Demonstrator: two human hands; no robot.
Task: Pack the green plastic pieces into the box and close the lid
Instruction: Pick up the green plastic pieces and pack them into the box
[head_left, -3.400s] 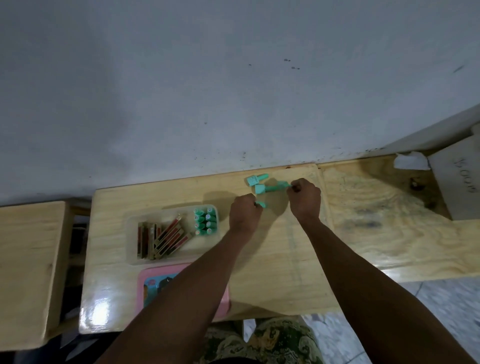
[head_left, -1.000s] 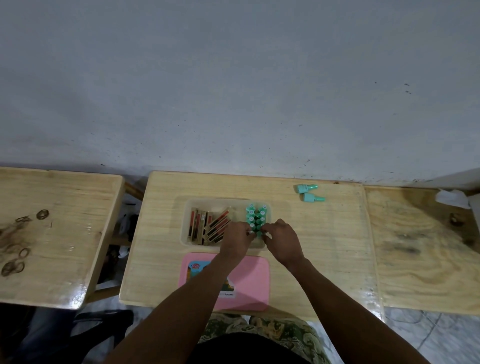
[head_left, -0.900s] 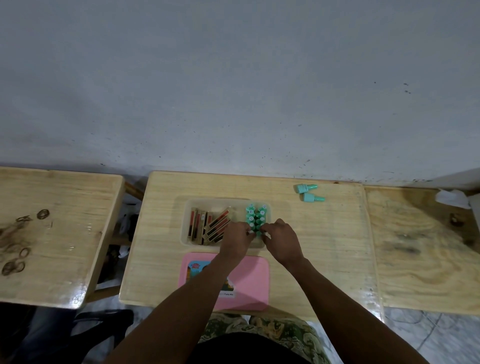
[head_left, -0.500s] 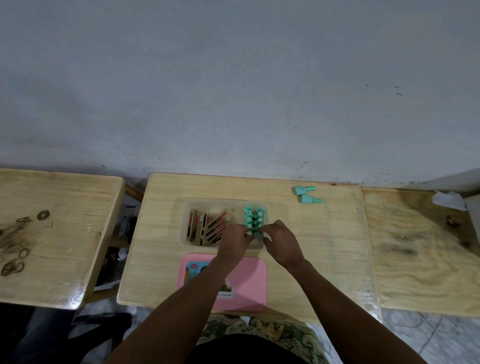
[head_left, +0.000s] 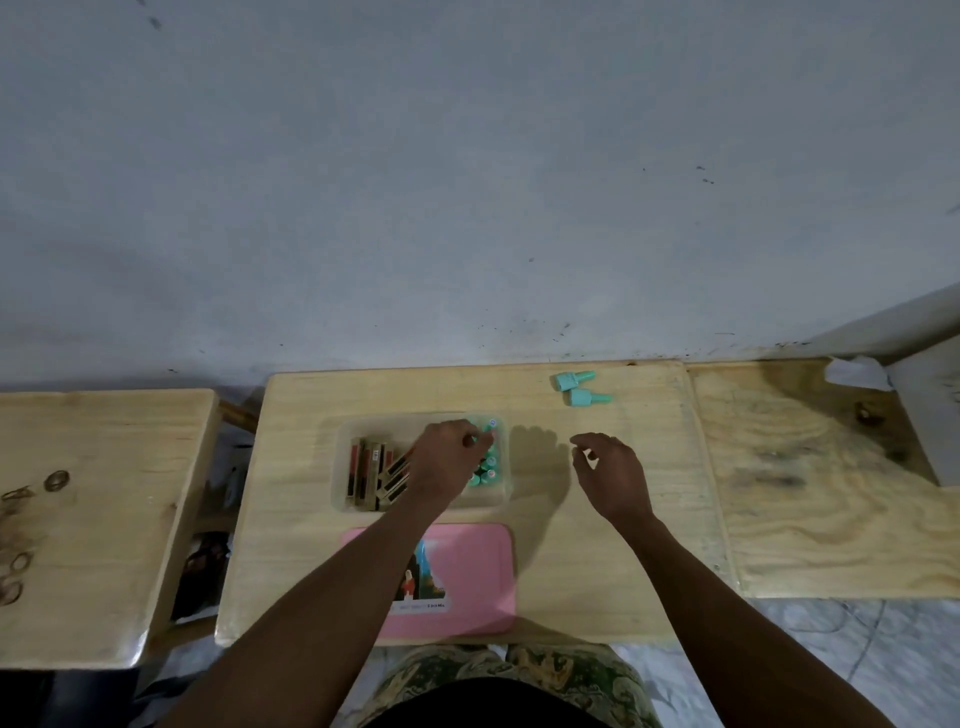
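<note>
Left hand (head_left: 445, 466) fingertips on green piece (head_left: 488, 429) in box (head_left: 347, 447); right hand (head_left: 612, 474) empty, apart

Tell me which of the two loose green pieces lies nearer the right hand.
The lower loose green piece, closer to the right hand; the other one lies beyond it toward the wall.

Clear rectangular plastic box (head_left: 343, 470) open on wooden desk (head_left: 613, 545), small mint-green plastic pieces (head_left: 488, 470) packed upright in its right end. Two more mint-green bottle-shaped pieces (head_left: 579, 388) lying on their sides, loose, near desk's far edge. Flat pink rectangular lid (head_left: 478, 571) just in front of box.
</note>
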